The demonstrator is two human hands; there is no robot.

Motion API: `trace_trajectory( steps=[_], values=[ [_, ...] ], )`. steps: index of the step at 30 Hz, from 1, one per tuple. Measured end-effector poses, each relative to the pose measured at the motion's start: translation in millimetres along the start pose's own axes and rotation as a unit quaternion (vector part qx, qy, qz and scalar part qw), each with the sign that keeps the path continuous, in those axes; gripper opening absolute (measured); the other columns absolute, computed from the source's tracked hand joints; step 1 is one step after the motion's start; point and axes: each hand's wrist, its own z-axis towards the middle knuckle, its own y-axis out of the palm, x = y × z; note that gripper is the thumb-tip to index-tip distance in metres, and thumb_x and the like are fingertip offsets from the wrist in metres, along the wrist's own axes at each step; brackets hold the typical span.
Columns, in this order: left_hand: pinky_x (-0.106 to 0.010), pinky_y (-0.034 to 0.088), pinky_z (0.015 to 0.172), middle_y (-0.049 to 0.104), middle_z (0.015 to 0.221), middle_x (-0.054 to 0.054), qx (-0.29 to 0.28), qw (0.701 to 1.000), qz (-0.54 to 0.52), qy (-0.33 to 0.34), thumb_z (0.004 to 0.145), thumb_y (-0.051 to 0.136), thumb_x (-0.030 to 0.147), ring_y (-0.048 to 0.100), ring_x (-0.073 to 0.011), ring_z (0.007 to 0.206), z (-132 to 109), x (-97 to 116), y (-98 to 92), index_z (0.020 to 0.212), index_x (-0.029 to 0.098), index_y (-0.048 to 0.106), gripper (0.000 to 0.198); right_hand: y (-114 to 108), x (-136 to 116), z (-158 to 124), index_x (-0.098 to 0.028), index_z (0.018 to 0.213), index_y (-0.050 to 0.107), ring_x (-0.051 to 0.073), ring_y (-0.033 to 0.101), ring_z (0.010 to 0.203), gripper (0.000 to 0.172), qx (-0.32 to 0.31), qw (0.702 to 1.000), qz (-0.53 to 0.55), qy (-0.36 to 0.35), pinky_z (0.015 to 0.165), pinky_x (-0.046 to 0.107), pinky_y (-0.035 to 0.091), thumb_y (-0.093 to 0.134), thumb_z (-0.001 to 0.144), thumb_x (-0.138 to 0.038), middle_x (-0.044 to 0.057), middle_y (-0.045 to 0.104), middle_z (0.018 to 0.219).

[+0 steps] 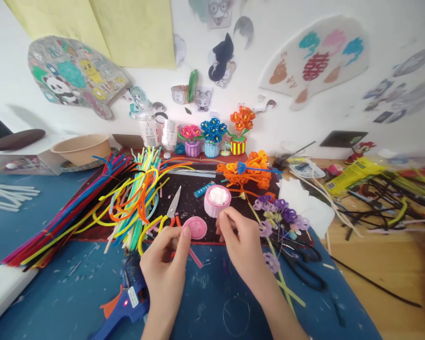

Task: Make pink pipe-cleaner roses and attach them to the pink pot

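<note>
Between the thumb and fingers of my left hand [168, 257] is the edge of a pink coiled pipe-cleaner disc [197, 228], held flat. My right hand [239, 236] is closed in a pinch beside a small pink pot [214, 206] with white filling; whether its fingertips touch the pot or hold something small, I cannot make out. Behind my left fingers lie scissors [174, 204] with orange handles, partly hidden. A short pink strip [195, 258] lies under the disc. Purple pipe-cleaner flowers [281, 212] rest to the right of my right hand.
A blue glue gun [129, 302] with a lit red light lies left of my left forearm. Pipe-cleaner bundles [81, 203] fill the left side. Black-handled scissors [304, 271] are at right. Orange flowers [255, 172] and several finished flower pots [212, 148] stand at the back.
</note>
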Motion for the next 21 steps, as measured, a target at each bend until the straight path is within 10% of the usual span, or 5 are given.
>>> trace_trajectory(
  steps=[6, 12, 21],
  values=[
    [-0.023, 0.039, 0.048, 0.059, 0.061, 0.003, -0.036, 0.997, 0.047, 0.053, 0.088, 0.067, 0.029, 0.050, -0.0113, 0.052, 2.5, -1.4, -0.1, 0.076, 0.020, 0.069, 0.015, 0.1, -10.2, -1.1, -0.017, 0.085, 0.074, 0.013, 0.065, 0.054, 0.016, -0.102, 0.966, 0.215, 0.103, 0.052, 0.020, 0.054, 0.066, 0.089, -0.031, 0.001, 0.071, 0.067],
    [-0.030, 0.051, 0.069, 0.067, 0.088, -0.005, 0.110, 0.924, 0.236, 0.279, 0.080, 0.075, 0.016, 0.062, -0.0170, 0.074, 5.1, -1.3, 3.9, 0.097, 0.019, 0.069, 0.019, 3.6, -7.6, -4.2, -0.017, 0.084, 0.077, 0.015, 0.069, 0.058, 0.009, -0.056, 0.983, 0.163, 0.070, 0.056, 0.023, 0.057, 0.069, 0.086, -0.021, 0.003, 0.076, 0.074],
    [-0.030, 0.053, 0.068, 0.073, 0.079, -0.005, 0.073, 0.890, 0.259, 0.367, 0.082, 0.072, 0.011, 0.063, -0.0171, 0.067, 5.9, 3.0, 4.4, 0.091, 0.020, 0.069, 0.013, 3.7, -12.8, -4.3, -0.019, 0.084, 0.076, 0.017, 0.072, 0.069, 0.014, -0.059, 0.994, 0.090, -0.029, 0.060, 0.023, 0.058, 0.064, 0.090, -0.014, 0.003, 0.076, 0.080]
  ],
)
